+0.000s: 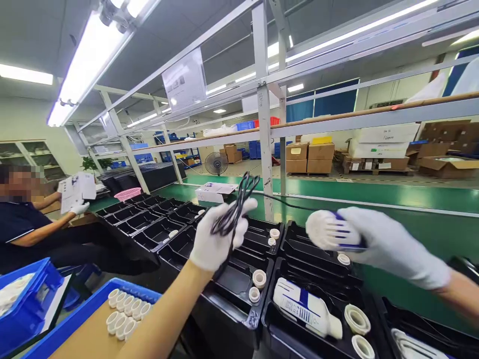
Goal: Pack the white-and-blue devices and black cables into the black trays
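Gloved hands hold parts above black trays on a green conveyor
The left hand [217, 237] grips a coiled black cable [235, 207]; the right hand [389, 247] clasps a white device [329, 230] above a black tray [299, 244]

R-hand white part [331, 230] motion-blurred | bottom-right tray [430, 319] cut by edge | co-worker's face blurred
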Motion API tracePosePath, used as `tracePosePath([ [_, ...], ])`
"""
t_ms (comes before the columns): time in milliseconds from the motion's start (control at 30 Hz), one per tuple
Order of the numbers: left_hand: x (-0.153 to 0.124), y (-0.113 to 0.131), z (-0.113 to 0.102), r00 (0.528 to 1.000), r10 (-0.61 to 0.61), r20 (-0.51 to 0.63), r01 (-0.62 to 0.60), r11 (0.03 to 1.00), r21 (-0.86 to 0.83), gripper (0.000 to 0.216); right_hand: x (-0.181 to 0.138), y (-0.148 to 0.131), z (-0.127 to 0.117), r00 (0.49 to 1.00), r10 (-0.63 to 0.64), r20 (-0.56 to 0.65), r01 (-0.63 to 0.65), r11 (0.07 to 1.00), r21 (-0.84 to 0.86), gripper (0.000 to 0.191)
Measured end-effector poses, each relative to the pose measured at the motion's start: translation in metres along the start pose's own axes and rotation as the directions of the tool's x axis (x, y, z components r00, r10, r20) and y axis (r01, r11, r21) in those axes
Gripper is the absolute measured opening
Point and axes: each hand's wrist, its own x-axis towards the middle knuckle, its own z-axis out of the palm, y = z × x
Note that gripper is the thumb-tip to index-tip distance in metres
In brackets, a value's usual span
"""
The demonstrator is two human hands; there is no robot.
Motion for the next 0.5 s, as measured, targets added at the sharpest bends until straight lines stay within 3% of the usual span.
tracePosePath([
  [33, 0.030, 0.011, 0.010, 0.998, 0.060, 0.016, -0.061, 0.997, 0.046, 0.038, 0.006, -0.004, 0.025, 0.998, 0.009, 0.059, -0.008, 1.000, -0.018, 0.069],
  [100, 0.085, 0.018, 0.028, 0.999, 0.034, 0.040, -0.040, 0.986, 0.164, 0.034, 0.019, -0.008, 0.075, 0.967, 0.092, 0.237, -0.080, 0.995, -0.061, 0.079],
  [233, 0.167, -0.016, 0.047, 0.988, -0.139, -0.068, 0.154, 0.932, 0.328, 0.031, 0.037, -0.003, 0.144, 0.813, 0.276, 0.513, -0.269, 0.959, -0.089, 0.085],
  [400, 0.217, -0.073, 0.037, 0.969, -0.213, -0.126, 0.247, 0.856, 0.453, 0.037, 0.035, 0.000, 0.177, 0.632, 0.289, 0.719, -0.491, 0.868, 0.082, 0.083],
  [500, 0.234, -0.088, 0.025, 0.970, -0.213, -0.113, 0.241, 0.848, 0.471, 0.039, 0.027, -0.003, 0.183, 0.628, 0.234, 0.743, -0.441, 0.893, 0.092, 0.075],
])
